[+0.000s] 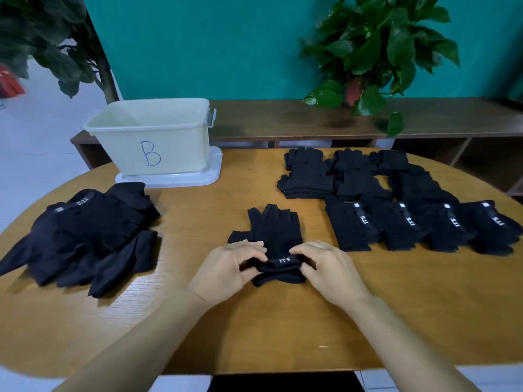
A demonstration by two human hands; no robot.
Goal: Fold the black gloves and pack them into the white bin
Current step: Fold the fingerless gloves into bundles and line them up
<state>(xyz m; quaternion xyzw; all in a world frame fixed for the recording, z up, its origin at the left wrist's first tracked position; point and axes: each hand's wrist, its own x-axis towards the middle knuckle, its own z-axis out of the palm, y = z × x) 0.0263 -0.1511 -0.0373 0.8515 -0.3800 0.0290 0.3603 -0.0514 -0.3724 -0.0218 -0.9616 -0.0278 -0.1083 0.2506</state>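
Head view, looking down on a round-edged wooden table.

Centre, near edge: one black fingerless knit glove lies flat, finger stubs pointing away from me, cuff toward me. I read a white "5.11" on the cuff strap, upside down from here.

Left hand: fingers curled, thumb and fingertips pinching the left side of the cuff. Right hand: same posture on the right side of the cuff, fingers bent over the strap. Both have the fabric; the cuff edge looks lifted and bunched slightly between them.

White plastic bin, a blue "B" handwritten on its near wall, stands at the far left of the table on a translucent white lid. I see only pale inner walls, not the floor of it.

Left of the worked glove: loose heap of black gloves, unsorted, overlapping.

Right side: row of folded black gloves, four in line with labels up, touching or nearly so. Behind them, flat stacks of black gloves, grouped close together.

Beyond the table: low brown wooden shelf against a teal wall, a green leafy plant on it. Second dark plant at top left.
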